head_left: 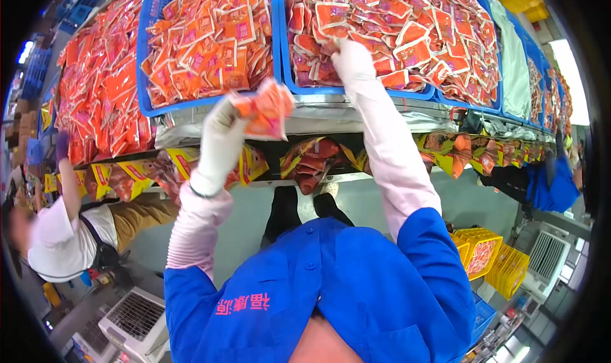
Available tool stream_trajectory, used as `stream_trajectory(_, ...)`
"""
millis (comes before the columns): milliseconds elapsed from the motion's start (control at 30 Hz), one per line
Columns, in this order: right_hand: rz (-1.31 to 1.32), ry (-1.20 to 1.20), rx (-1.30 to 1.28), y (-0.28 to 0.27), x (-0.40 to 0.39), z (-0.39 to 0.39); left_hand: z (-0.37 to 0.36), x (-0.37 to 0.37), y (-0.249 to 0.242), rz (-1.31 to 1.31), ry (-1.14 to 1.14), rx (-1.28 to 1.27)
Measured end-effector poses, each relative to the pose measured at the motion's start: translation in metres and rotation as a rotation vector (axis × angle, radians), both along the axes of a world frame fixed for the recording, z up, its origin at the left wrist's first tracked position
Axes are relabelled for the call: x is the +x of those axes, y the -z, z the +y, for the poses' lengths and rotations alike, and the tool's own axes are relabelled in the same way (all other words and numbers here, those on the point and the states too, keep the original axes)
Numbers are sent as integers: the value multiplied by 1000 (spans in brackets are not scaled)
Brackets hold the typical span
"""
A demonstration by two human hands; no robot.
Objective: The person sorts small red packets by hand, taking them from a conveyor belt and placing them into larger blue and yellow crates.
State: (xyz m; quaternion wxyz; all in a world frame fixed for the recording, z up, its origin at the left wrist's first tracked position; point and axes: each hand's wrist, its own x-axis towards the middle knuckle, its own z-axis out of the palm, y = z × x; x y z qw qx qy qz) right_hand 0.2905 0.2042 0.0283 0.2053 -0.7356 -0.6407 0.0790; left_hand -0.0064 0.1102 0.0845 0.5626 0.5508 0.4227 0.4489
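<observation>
My left hand point(223, 134), in a white glove with bare fingertips, is closed around a few orange-red sachets point(266, 111) with white edges, which blur a little. It is raised in front of the left blue crate point(145, 64). My right hand point(351, 59), gloved the same way, reaches into the right blue crate point(394, 94) of similar sachets point(414, 51). Its fingertips are pinched at a sachet among the pile. Below the crates hangs a row of open yellow-and-red bags point(310, 159), with packets showing inside the one between my arms.
A heap of larger red packets point(105, 89) lies to the left. A person in a white shirt point(73, 239) stands at the line on the left, and a person in blue point(552, 181) on the right. Yellow crates point(484, 245) and an air cooler point(547, 258) stand behind at right.
</observation>
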Motion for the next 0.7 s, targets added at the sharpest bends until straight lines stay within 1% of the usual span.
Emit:
stream_trajectory(33, 221, -30, -46, -30, -1, -19, -20, 4, 7, -34, 56, -64)
stream_trajectory(67, 441, -61, -94, -53, -3, -36, -39, 9, 9, 8, 85, -58)
stream_trajectory(133, 703, -273, -138, -86, -15, -73, -70, 10, 34, 26, 114, -86)
stream_trajectory(200, 1030, -370, -297, -83, -31, -106, -87, 12, 42, 240, 163, 53)
stream_trajectory(233, 907, -465, -303, -62, -33, -116, -87, 14, 44, 377, 252, 109)
stream_trajectory(267, 1072, -524, -438, -65, -41, -126, -88, 10, 54, 528, 313, 141)
stream_trajectory(333, 833, -615, -394, -32, -44, -135, -91, 3, 77, 941, 314, 671)
stream_trajectory(367, 833, -626, -400, -34, -46, -138, -93, 1, 69, 945, 304, 664)
stream_trajectory(433, 325, -773, -493, -43, -51, -140, -93, -6, 39, 1047, 291, 767)
stream_trajectory(467, 326, -781, -499, -44, -58, -140, -95, -12, 33, 1050, 286, 757)
stream_trajectory(533, 61, -890, -624, -46, -81, -135, -96, -30, 26, 1104, 349, 703)
stream_trajectory(567, 157, -830, -695, -52, -103, -137, -97, -36, 28, 1084, 356, 696)
stream_trajectory(600, -108, -1009, -660, -49, -126, -132, -98, -41, 29, 1079, 358, 708)
stream_trajectory(633, -172, -1012, -1078, -21, -158, -119, -96, -42, 31, 1087, 380, 652)
stream_trajectory(667, -185, -975, -1066, 5, -171, -114, -92, -41, 34, 1089, 400, 609)
stream_trajectory(700, -183, -1047, -1020, 33, -176, -112, -90, -42, 38, 1031, 361, 625)
